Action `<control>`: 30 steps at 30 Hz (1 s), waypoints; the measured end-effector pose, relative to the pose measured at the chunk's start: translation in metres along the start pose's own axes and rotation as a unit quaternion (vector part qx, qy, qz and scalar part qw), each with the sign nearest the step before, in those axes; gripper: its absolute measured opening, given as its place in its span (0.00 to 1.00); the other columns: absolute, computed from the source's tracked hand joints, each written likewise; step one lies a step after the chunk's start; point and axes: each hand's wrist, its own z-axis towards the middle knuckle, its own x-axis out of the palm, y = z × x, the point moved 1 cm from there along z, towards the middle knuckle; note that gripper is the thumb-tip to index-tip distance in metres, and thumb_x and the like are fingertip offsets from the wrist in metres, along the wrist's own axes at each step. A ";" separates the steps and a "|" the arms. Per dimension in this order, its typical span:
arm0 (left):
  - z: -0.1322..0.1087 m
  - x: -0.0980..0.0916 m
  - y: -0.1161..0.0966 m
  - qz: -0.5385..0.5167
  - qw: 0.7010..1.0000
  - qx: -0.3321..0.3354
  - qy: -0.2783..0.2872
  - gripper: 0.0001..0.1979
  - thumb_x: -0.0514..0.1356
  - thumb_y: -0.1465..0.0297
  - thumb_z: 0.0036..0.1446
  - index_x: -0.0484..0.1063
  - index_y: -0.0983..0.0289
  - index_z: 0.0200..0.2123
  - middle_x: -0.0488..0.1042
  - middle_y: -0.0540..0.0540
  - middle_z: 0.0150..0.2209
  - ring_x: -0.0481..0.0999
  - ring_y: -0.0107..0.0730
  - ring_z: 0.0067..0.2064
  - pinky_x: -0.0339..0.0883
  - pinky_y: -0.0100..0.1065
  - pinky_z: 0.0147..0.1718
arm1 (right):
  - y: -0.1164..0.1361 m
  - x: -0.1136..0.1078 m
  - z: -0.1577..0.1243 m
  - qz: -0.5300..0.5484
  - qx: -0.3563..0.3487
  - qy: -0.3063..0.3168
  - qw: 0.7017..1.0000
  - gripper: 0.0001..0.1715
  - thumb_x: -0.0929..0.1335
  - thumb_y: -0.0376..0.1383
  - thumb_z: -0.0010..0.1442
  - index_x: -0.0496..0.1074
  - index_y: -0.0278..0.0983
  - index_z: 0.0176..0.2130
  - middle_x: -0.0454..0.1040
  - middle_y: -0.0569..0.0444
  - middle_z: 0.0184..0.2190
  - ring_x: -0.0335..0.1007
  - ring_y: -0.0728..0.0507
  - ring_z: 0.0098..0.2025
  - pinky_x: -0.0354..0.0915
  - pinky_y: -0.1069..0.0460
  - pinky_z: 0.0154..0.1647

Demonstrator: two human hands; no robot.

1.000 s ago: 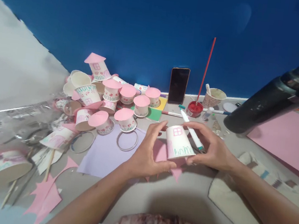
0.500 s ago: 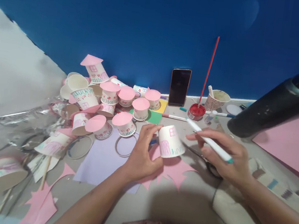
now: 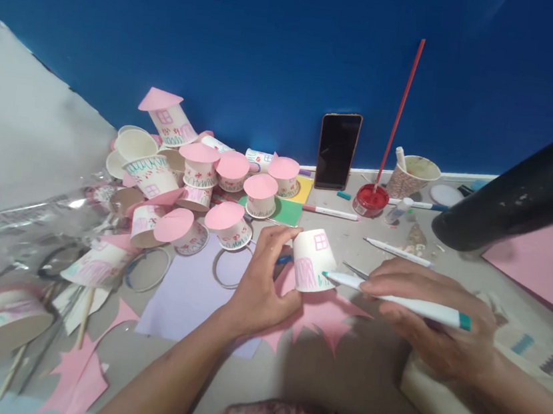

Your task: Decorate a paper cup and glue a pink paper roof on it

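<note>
A white paper cup (image 3: pixel 310 253) is tilted upside down in my left hand (image 3: pixel 267 283), whose fingers and thumb close around its left side. It bears a pink drawn window and door, with green strokes near the rim. My right hand (image 3: pixel 436 321) grips a white marker (image 3: pixel 420 309) with a teal end. Its teal tip meets or nearly meets the cup's lower right side. Pink cut paper (image 3: pixel 323 320) lies beneath the cup. Scissors (image 3: pixel 355 270) lie behind the marker, their handles hidden by my right hand.
Several decorated cups with pink paper roofs (image 3: pixel 225 215) crowd the left. A purple sheet (image 3: pixel 179 296) and tape rings (image 3: pixel 148 270) lie nearer. Behind are a phone (image 3: pixel 338 151), a red paint jar (image 3: pixel 370 202) and another white marker (image 3: pixel 397 251). A dark bottle (image 3: pixel 515 189) leans at right.
My right hand has lowered and levelled the marker, bringing its teal tip to the cup's lower right side. My left hand still holds the cup in much the same pose. The view has shifted slightly.
</note>
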 end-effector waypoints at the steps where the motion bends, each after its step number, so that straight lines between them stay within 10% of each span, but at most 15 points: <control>1: 0.000 0.000 0.000 -0.002 1.000 -0.001 0.000 0.43 0.61 0.81 0.45 0.60 0.53 0.65 0.61 0.59 0.61 0.64 0.48 0.66 0.70 0.48 0.60 | 0.000 0.000 0.000 0.000 0.001 0.002 1.000 0.16 0.70 0.29 0.66 0.76 0.42 0.52 0.82 0.51 0.33 0.79 0.41 0.35 0.74 0.48 0.33; 15: -0.001 0.002 0.003 -0.016 1.000 -0.004 -0.008 0.41 0.62 0.80 0.46 0.60 0.54 0.64 0.60 0.59 0.62 0.62 0.49 0.67 0.69 0.49 0.60 | -0.002 -0.005 -0.003 0.109 0.122 -0.088 0.983 0.09 0.70 0.35 0.68 0.82 0.41 0.44 0.78 0.52 0.26 0.72 0.45 0.26 0.68 0.51 0.24; 25: 0.002 0.000 0.005 -0.007 0.998 -0.048 -0.041 0.37 0.63 0.78 0.47 0.62 0.55 0.62 0.61 0.58 0.60 0.64 0.47 0.65 0.68 0.49 0.61 | -0.058 -0.006 -0.002 0.227 0.329 -0.276 0.874 0.13 0.76 0.47 0.61 0.82 0.41 0.39 0.77 0.57 0.26 0.63 0.51 0.22 0.58 0.56 0.18; 30: 0.002 -0.002 0.009 0.005 0.996 -0.070 -0.059 0.35 0.65 0.74 0.52 0.62 0.54 0.62 0.61 0.58 0.59 0.66 0.47 0.62 0.69 0.51 0.60 | -0.068 -0.011 -0.002 0.208 0.351 -0.209 0.889 0.18 0.76 0.46 0.61 0.82 0.41 0.48 0.83 0.52 0.39 0.69 0.50 0.29 0.64 0.56 0.24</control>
